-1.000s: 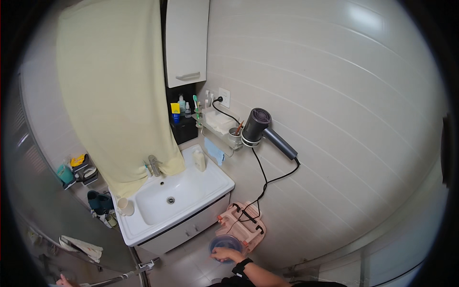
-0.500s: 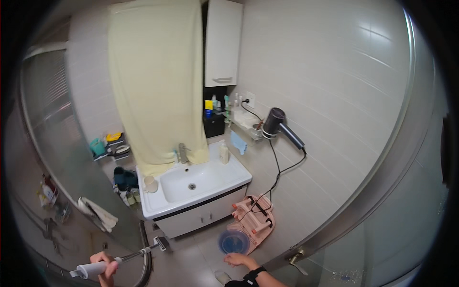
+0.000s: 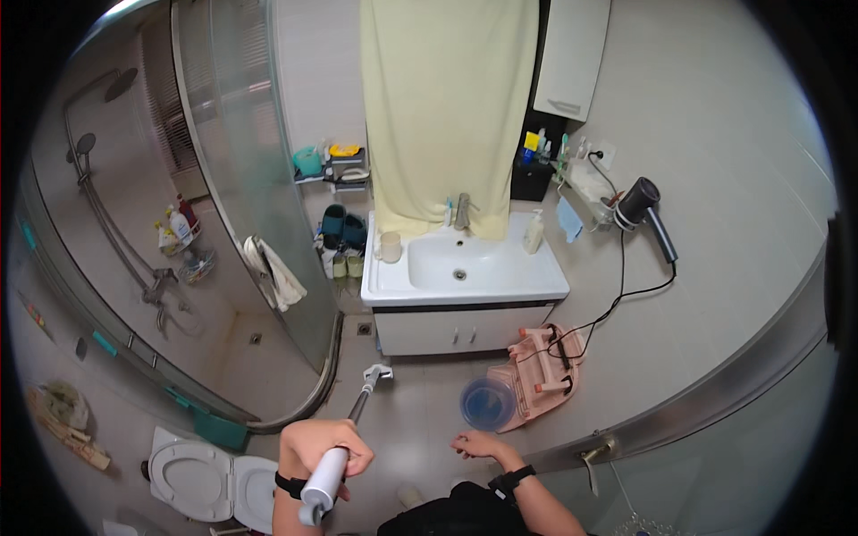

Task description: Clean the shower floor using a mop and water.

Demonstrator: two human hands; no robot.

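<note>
My left hand is wrapped round the white grip of a small mop with a grey metal pole. Its small white head is over the floor tiles in front of the washbasin cabinet, left of the middle. My right hand holds nothing, its fingers loosely bent and apart. Just beyond it is a translucent blue basin on the floor. Whether the mop head touches the tiles I cannot tell.
A pink folded plastic seat leans by the right wall. Ahead is a white washbasin; a hair dryer hangs right with a dangling cord. A glass shower enclosure and a toilet are left. A door handle juts in at right.
My view has turned left, bringing the toilet and more of the shower into sight. My left hand has swung the mop from a sideways slant to pointing ahead, over the floor before the cabinet.
</note>
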